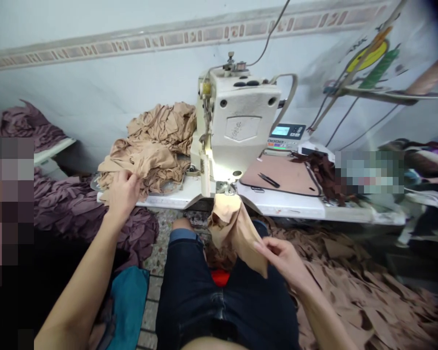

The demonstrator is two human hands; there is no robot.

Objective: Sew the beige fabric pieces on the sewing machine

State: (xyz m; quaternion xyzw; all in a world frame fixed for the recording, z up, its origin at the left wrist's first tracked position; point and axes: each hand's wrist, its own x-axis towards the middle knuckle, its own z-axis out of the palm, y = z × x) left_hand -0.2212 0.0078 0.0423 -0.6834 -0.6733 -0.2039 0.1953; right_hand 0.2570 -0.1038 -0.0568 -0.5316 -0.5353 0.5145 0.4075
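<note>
My left hand (pixel 123 190) reaches up to a heap of tan fabric pieces (pixel 156 141) on the left of the sewing table and closes on the heap's front edge. My right hand (pixel 282 257) pinches the lower edge of a tan fabric piece (pixel 233 228) that hangs from under the needle of the white sewing machine (pixel 237 121) down over my lap. The machine's lamp lights the needle area.
Small black snips (pixel 268 180) lie on a brown pad (pixel 288 175) right of the machine, beside dark brown fabric scraps (pixel 323 175) and a control panel (pixel 286 133). Mauve fabric (pixel 76 204) piles at left. Tan pieces (pixel 365 287) cover the floor at right.
</note>
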